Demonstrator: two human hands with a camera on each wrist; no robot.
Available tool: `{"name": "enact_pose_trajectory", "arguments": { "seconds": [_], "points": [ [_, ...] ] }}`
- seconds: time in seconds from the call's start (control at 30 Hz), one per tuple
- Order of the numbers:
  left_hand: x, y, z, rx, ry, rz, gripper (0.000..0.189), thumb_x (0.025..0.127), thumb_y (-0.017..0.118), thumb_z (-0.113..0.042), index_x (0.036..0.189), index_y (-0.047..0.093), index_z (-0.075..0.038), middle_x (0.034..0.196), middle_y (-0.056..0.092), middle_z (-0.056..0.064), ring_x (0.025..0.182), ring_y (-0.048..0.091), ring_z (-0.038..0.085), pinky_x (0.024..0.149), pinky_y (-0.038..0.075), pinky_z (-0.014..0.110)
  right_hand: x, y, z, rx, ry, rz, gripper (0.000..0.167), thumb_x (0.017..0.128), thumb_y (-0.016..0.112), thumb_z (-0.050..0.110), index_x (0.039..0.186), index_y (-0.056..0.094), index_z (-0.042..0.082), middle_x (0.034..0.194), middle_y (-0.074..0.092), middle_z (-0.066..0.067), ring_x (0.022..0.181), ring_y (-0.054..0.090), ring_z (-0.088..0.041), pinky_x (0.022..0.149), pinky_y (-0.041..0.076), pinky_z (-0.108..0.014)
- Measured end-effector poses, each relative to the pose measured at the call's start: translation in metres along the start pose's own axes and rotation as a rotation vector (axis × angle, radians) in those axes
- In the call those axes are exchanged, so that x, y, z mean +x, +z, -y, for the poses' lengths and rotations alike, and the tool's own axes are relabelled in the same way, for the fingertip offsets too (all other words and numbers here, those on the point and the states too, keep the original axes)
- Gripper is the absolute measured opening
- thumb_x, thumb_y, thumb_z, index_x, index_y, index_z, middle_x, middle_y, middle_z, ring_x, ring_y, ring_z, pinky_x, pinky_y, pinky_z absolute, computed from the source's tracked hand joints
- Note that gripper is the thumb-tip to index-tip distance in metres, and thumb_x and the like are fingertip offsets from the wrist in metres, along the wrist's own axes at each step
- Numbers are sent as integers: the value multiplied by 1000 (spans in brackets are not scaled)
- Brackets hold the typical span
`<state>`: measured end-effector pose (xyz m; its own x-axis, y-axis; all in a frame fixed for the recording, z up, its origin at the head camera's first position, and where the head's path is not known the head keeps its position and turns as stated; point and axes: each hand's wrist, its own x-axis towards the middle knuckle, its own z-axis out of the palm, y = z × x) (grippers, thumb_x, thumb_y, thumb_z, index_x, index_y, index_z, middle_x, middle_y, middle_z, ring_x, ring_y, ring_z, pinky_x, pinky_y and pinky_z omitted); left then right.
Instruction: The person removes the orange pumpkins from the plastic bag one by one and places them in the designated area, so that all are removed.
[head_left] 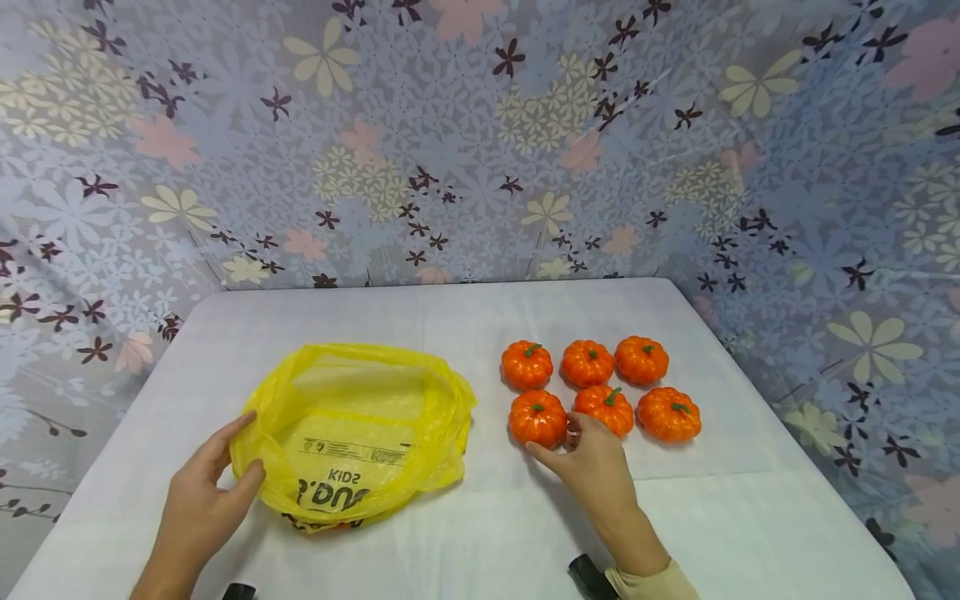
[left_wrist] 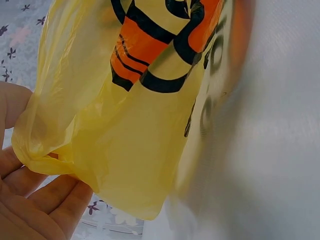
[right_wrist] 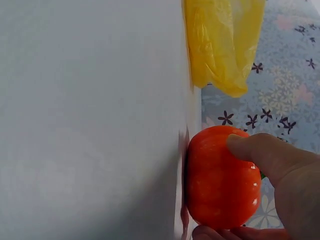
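Six small glossy orange pumpkins with green stems sit in two rows right of the middle in the head view. My right hand (head_left: 596,467) grips the front-left pumpkin (head_left: 537,418), thumb on its near side and fingers at its right. The right wrist view shows the thumb (right_wrist: 270,152) pressed on that pumpkin (right_wrist: 222,182), its base at the white table. To the left a yellow plastic bag (head_left: 360,475) lies with its mouth wide open, dark print on it. My left hand (head_left: 202,492) holds the bag's left side between thumb and fingers; its fingers (left_wrist: 60,200) lie against the yellow film.
Beside the gripped pumpkin are the front-middle pumpkin (head_left: 606,408) and the front-right pumpkin (head_left: 669,414). Behind stand the back-left pumpkin (head_left: 527,365), back-middle pumpkin (head_left: 587,364) and back-right pumpkin (head_left: 642,360). A flowered cloth (head_left: 450,167) hangs behind the white table (head_left: 750,533).
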<state>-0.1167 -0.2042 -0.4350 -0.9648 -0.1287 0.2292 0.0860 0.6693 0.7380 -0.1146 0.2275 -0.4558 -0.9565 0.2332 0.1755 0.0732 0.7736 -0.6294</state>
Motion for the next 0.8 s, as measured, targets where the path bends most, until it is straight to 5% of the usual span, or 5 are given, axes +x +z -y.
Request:
{"name": "enact_pose_trajectory", "arguments": {
  "seconds": [0.2,0.33,0.47,0.57,0.8],
  "points": [
    [0,0,0,-7,15,-3,59,93,63,-5,150,45,-4,151,48,14,135,47,41,105,41,60,0,1,0,-26,-9,13,65,73,90,42,114,67,-3,88,67,-9,82,63,-24,73,57,-42],
    [0,-1,0,-4,19,0,59,93,63,-5,150,45,-5,151,48,14,135,47,41,105,41,61,-4,-6,4,-35,-27,9,75,72,91,45,124,62,-1,104,68,-15,93,65,-29,81,58,-45],
    [1,-2,1,1,39,-5,59,93,64,-5,150,46,-5,151,48,13,135,48,39,112,40,41,-9,-22,16,137,-72,-58,94,69,93,45,142,51,3,132,60,-15,115,61,-33,94,55,-51],
    [3,-3,1,2,50,-13,59,93,64,-5,150,46,-6,151,48,12,135,48,37,113,36,27,-9,-33,25,342,-119,-94,93,68,95,38,143,50,6,139,56,-12,121,59,-32,98,53,-50],
    [3,-3,1,-13,26,-3,59,93,63,-4,150,46,-5,151,47,12,136,46,39,106,40,59,-9,-39,29,470,-88,-55,90,70,95,30,143,49,7,140,55,-7,123,59,-29,101,51,-46]
  ]
}}
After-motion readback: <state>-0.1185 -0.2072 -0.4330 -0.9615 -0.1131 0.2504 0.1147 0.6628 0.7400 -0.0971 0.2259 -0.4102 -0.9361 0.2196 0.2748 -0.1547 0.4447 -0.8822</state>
